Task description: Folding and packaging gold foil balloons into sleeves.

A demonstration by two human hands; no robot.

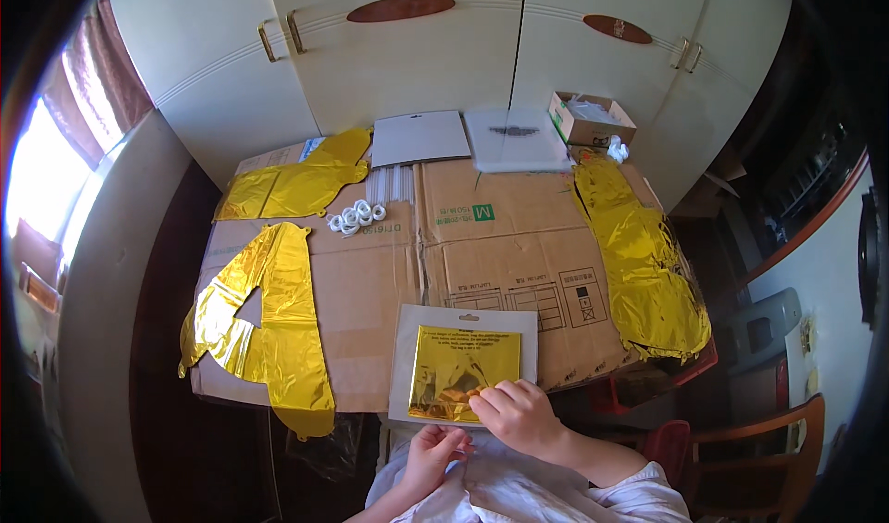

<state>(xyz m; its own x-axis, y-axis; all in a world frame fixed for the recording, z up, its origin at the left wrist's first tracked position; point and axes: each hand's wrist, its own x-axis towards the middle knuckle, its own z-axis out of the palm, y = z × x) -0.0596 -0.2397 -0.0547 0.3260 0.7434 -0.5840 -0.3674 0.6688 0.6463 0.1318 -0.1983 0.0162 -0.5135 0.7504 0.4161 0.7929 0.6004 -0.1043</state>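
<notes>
A flat clear package with a pale backing card and a hang hole lies at the near edge of the cardboard. Inside it shows a folded gold foil balloon under dark print. My right hand is closed over the package's lower right part, fingers curled down; what they pinch, if anything, is hidden. Just below the package's near edge, my left hand has its thumb and fingers pressed together. Whatever is between them is too small to make out.
Flat gold foil balloons lie at the left, far left and right of the cardboard. Several white rolls sit mid-left. Behind are a grey card stack, clear bags and a small box.
</notes>
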